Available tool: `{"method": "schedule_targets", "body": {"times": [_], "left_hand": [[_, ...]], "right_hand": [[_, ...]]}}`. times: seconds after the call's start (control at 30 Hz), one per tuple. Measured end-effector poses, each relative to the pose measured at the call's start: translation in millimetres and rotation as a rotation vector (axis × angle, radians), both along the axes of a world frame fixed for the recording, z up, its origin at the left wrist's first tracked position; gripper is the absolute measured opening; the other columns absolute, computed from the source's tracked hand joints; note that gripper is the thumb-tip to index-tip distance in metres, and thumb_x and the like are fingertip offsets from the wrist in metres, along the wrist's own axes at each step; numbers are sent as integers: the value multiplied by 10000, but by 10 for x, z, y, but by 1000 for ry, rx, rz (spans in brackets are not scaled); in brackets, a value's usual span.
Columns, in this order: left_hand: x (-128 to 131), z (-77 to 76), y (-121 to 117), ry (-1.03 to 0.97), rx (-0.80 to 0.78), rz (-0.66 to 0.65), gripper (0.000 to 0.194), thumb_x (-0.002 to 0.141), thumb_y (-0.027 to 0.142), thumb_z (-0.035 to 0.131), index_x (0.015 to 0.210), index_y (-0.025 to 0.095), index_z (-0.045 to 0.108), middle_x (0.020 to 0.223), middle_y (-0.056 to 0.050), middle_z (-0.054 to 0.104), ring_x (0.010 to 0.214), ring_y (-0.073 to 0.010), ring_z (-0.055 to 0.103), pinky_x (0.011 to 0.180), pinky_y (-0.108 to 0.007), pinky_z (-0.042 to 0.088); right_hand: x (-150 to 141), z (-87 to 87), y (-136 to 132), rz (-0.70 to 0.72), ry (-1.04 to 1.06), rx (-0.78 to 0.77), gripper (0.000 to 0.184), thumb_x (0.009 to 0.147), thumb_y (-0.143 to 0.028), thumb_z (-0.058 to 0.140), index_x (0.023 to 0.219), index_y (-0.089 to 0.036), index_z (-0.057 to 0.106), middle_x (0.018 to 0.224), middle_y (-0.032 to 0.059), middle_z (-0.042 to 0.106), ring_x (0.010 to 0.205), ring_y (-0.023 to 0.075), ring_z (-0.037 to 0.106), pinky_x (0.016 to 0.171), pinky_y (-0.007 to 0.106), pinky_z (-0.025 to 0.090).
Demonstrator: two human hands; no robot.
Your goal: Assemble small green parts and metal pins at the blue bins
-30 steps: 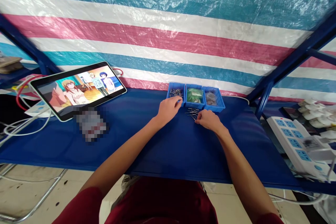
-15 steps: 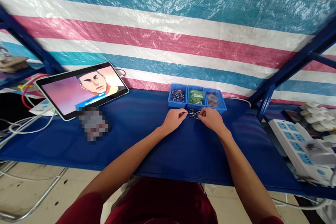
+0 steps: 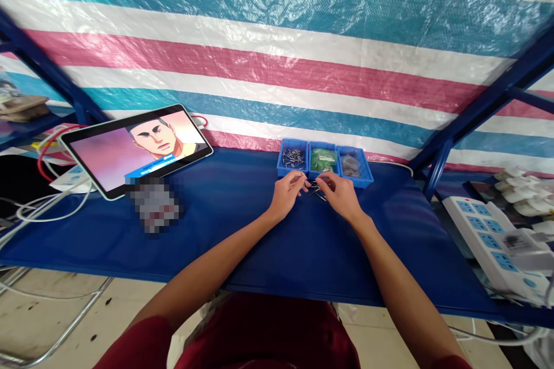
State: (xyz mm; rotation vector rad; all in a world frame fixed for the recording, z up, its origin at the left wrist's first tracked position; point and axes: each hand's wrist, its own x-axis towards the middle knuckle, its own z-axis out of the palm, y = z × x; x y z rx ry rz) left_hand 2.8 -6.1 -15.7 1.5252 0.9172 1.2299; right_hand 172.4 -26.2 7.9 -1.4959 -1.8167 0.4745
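Note:
Three small blue bins stand in a row at the back of the blue table (image 3: 242,230): the left bin (image 3: 292,157) holds small metal pins, the middle bin (image 3: 322,159) green parts, the right bin (image 3: 351,165) greyish parts. A little heap of loose metal pins (image 3: 315,189) lies on the table just in front of them. My left hand (image 3: 287,192) is pinched on a small pin at the heap's left side. My right hand (image 3: 340,194) has its fingers closed on a pin at the heap's right. The two hands nearly meet.
A tablet (image 3: 134,147) showing a cartoon leans at the left, with a blurred small object (image 3: 153,204) in front of it and cables (image 3: 38,207) beside it. A white power strip (image 3: 497,245) lies at the right. Blue frame bars (image 3: 480,104) and striped tarpaulin (image 3: 277,57) stand behind.
My left hand drew back from the left bin to the loose pins. My right hand shifted left, and both hands came together over the heap. The tablet picture changed.

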Motion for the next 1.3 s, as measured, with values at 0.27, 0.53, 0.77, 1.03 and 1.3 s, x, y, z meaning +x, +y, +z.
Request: {"method": "schedule_targets", "body": {"times": [0.27, 0.53, 0.77, 1.03, 1.3], "left_hand": [[-14, 7, -22, 273, 204, -6, 316, 945, 379, 463, 1082, 172, 659, 798, -27, 649, 649, -121, 544, 660, -237, 449], [-12, -15, -16, 220, 119, -77, 268, 912, 402, 515, 958, 168, 638, 656, 16, 580, 536, -91, 481, 560, -208, 407], [-18, 15, -10, 131, 55, 7, 240, 793, 380, 675, 895, 168, 627, 676, 6, 660, 582, -108, 563, 587, -215, 439], [-2, 38, -21, 92, 144, 82, 192, 800, 342, 673, 775, 153, 699, 773, -33, 697, 686, -143, 620, 676, -253, 496], [-8, 28, -20, 65, 220, 57, 215, 796, 371, 690, 795, 160, 731, 784, -53, 717, 706, -158, 642, 704, -277, 521]], "right_hand": [[30, 29, 6, -168, 6, 71, 288, 880, -394, 481, 838, -187, 677, 675, 53, 696, 619, 198, 635, 668, 293, 443], [25, 70, 0, -196, 44, 54, 289, 850, -405, 485, 796, -195, 676, 651, 51, 683, 603, 198, 620, 641, 295, 437], [28, 74, 0, 57, 215, -131, 228, 772, -385, 561, 735, -179, 652, 628, 24, 651, 546, 157, 564, 563, 272, 428], [-1, 27, 23, 83, 302, -211, 234, 756, -400, 580, 719, -176, 634, 605, 11, 618, 510, 133, 526, 520, 258, 411], [19, -9, 65, 60, 397, -224, 329, 746, -491, 601, 719, -164, 630, 574, 0, 582, 436, 99, 446, 456, 246, 363]]}}
